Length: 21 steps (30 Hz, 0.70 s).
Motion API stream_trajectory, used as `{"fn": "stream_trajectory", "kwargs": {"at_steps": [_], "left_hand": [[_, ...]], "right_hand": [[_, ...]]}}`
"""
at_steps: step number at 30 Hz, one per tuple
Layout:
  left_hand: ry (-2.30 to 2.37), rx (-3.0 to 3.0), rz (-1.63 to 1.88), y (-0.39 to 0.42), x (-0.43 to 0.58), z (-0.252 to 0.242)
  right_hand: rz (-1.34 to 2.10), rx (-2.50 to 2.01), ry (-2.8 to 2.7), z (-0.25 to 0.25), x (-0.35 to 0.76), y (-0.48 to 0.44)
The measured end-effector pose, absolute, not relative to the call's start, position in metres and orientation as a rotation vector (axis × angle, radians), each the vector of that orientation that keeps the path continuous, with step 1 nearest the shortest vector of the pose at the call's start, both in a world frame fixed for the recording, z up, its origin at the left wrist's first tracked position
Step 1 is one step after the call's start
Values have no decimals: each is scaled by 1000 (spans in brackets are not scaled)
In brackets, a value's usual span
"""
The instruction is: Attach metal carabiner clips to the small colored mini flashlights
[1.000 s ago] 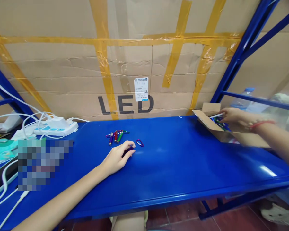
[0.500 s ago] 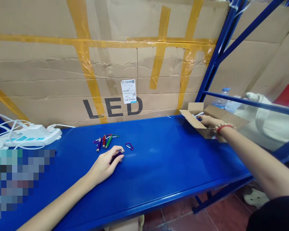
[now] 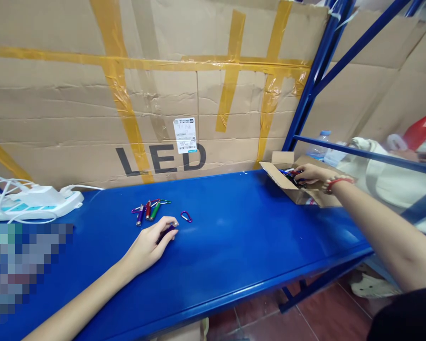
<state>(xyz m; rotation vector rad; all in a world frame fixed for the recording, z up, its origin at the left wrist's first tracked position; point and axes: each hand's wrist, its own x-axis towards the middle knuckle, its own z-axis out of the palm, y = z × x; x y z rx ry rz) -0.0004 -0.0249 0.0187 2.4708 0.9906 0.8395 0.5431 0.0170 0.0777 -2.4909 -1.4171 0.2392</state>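
Observation:
My left hand [image 3: 159, 239] rests on the blue tabletop [image 3: 220, 265], fingers curled around a small dark purple thing [image 3: 166, 232] that they mostly hide. Just behind it lie a purple mini flashlight [image 3: 139, 215], a red one [image 3: 148, 210] and a green one [image 3: 155, 211], with carabiner clips at their far ends. A loose purple carabiner [image 3: 186, 217] is right of my left fingertips. My right hand [image 3: 310, 174] reaches into an open cardboard box [image 3: 280, 179] at the right. Its fingers are bent down among small shiny coloured pieces [image 3: 287, 173]; what they grip is hidden.
A large taped carton [image 3: 227, 104] marked LED stands along the back. At the left are a white power strip [image 3: 57, 203] with cables and a blurred-out patch. Blue rack bars [image 3: 305, 104] rise behind the box, with a plastic bottle [image 3: 319, 142] beyond.
The view has shifted slightly to the right. My right hand has moved inside the box, and more of the coloured pieces show there. My left hand keeps its curled pose on the tabletop.

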Motion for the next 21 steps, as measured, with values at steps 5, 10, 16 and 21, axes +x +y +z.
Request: {"fn": "stream_trajectory", "kwargs": {"at_steps": [5,10,16,21], "left_hand": [[997,2475,865,-25,-2,19],[1007,2459,912,-24,-4,19],[1018,2469,938,-25,-5,14],[946,2528,1003,-26,-3,12]], "right_hand": [[480,-2462,-1286,85,538,12],[290,-2372,-1348,80,536,8],[-17,-2318,-1602,85,548,18],[-122,-2164,-1671,101,568,20]]}}
